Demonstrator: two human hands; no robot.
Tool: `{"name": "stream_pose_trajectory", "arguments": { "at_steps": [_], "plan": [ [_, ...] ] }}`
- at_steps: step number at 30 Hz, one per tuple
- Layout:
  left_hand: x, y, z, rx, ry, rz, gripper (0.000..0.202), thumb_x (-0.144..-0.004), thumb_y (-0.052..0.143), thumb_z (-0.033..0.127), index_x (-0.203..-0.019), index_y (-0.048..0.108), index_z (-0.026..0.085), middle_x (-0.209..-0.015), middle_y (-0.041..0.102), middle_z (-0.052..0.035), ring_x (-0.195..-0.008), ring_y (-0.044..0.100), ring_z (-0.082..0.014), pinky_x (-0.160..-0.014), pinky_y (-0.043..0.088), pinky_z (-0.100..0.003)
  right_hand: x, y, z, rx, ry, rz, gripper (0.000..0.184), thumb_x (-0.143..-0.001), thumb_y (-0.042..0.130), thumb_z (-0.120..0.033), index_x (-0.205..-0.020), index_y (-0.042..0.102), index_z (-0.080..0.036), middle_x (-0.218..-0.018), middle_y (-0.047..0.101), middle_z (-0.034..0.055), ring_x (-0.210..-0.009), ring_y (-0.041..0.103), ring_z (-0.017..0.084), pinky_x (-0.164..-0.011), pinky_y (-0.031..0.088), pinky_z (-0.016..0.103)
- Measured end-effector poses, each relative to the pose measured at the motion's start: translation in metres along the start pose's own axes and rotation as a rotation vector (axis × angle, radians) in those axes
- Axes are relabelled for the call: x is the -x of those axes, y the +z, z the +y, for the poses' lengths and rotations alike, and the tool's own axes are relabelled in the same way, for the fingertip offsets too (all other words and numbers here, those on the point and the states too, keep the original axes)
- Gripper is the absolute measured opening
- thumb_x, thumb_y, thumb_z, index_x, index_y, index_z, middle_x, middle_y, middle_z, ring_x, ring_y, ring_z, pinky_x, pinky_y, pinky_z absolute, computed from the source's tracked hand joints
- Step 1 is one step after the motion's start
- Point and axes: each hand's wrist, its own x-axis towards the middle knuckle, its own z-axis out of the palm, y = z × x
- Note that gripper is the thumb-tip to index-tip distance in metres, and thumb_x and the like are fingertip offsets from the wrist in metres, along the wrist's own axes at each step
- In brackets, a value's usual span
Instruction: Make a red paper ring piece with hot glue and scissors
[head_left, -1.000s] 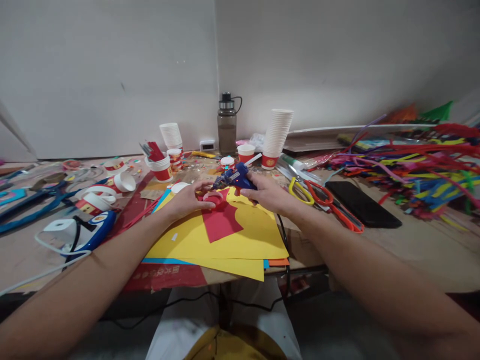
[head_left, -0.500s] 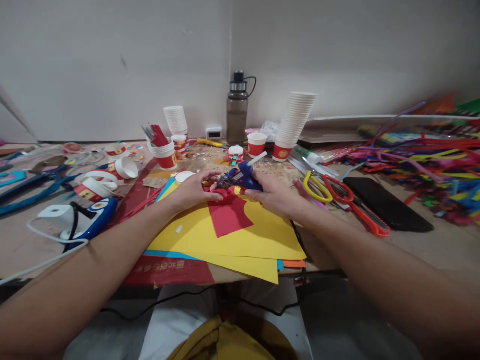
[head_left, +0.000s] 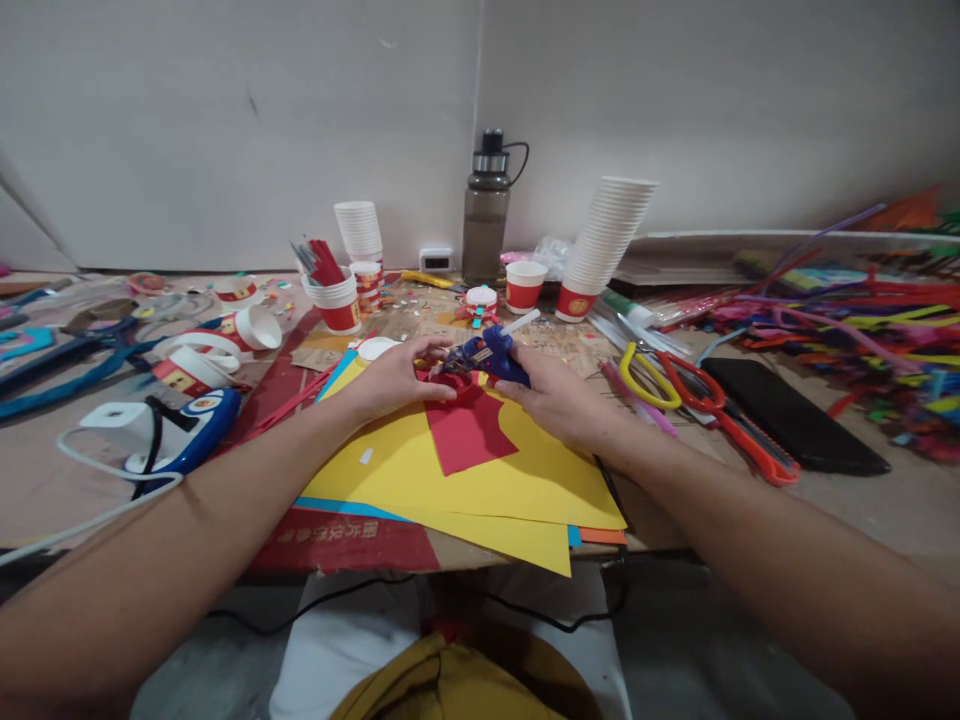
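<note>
My right hand is closed around a blue hot glue gun, its nozzle pointing left and down at a small red-and-white cup piece. My left hand pinches that piece against the red paper. The red paper lies on a stack of yellow sheets at the table's near edge. The glue gun's black cord drops off the table edge by my right wrist.
Yellow and red scissors and a black phone lie right of my hands, with a heap of coloured pipe cleaners beyond. At the back stand a water bottle and stacked paper cups. Cut cups and a blue-white gadget are at left.
The view has shifted, so the table sits further right and lower in frame. Both hands stay together over the red paper, the glue gun still at the small piece.
</note>
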Motion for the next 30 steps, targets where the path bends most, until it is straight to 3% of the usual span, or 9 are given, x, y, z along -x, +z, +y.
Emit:
{"name": "stream_pose_trajectory", "arguments": {
  "at_steps": [9,21,30],
  "plan": [
    [0.001,-0.001,0.007,-0.075,-0.036,-0.002,0.072,-0.065,0.079,0.030,-0.130,0.049,0.020,-0.118,0.067,-0.0082,-0.107,0.063,-0.0219,-0.098,0.046,-0.038,0.016,-0.010,-0.019,0.172,0.059,0.009,0.033,-0.090,0.052,-0.025,-0.121,0.055,-0.017,-0.115,0.066,0.0142,-0.100,0.062,0.028,-0.077,0.045,0.032],
    [-0.002,0.000,0.001,0.001,0.014,-0.005,0.071,-0.061,0.081,0.034,-0.126,0.055,0.021,-0.125,0.062,-0.0093,-0.113,0.059,-0.0239,-0.098,0.045,-0.039,0.011,0.002,-0.018,0.022,0.019,0.008,0.028,-0.090,0.051,-0.024,-0.116,0.055,-0.016,-0.111,0.066,0.0123,-0.096,0.061,0.024,-0.076,0.045,0.030],
    [0.001,0.000,0.005,-0.023,-0.007,0.014,0.071,-0.063,0.080,0.032,-0.127,0.054,0.020,-0.123,0.064,-0.0086,-0.110,0.061,-0.0222,-0.098,0.045,-0.038,0.008,0.004,-0.014,0.085,0.057,0.027,0.027,-0.090,0.052,-0.026,-0.114,0.056,-0.016,-0.107,0.067,0.0128,-0.093,0.061,0.024,-0.074,0.045,0.031]
  ]
}}
